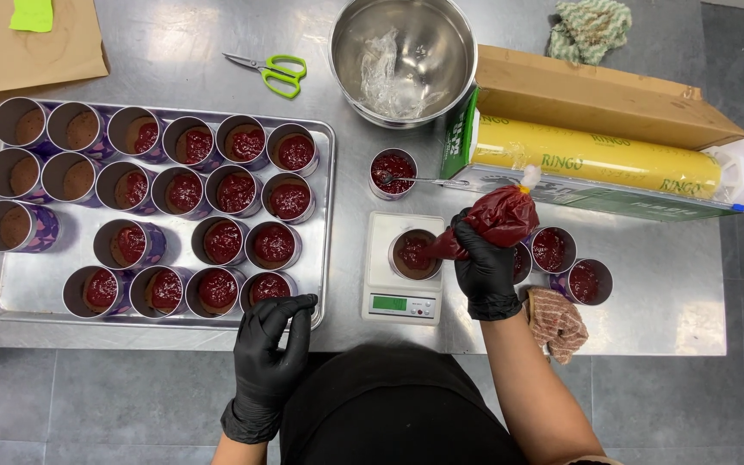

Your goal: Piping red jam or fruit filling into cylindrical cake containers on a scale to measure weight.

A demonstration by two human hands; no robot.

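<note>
The right hand [486, 269], black-gloved, hides the middle of the dark red plastic piping bag [494, 220] it grips. The bag's long axis runs from two o'clock to eight, its tip over the round metal ring mould [414, 255] on the small white digital scale [403, 269]. The left hand [271, 349], fingers loosely curled and empty, hovers at the shallow steel tray's [10, 297] five-o'clock corner, near the table edge.

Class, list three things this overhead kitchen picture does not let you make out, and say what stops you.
1. Scale top under the ring mould: covered by it.
2. Right hand palm grip on the piping bag: hidden by its own glove.
3. Leftmost objects at the table edge: cut off by the frame.
</note>
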